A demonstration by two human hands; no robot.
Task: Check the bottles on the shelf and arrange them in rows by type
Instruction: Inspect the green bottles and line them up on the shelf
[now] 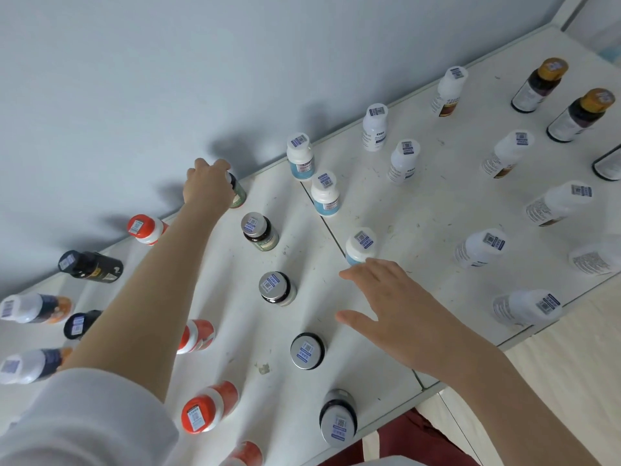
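Against the back wall, our left hand grips the rearmost silver-capped bottle by its top
Lifting from that grip, we judge our outstretched forearm could sweep the red-capped bottles standing close on either side of it, and our right hand, fingers spread and holding nothing, well right of the grip, could tip the blue-labelled bottle at its fingertips; on the shelf we count five silver-capped bottles including the held one, strung from the grip back towards us, four red-capped left of that line, three blue-labelled right of the grip, two black ones far left
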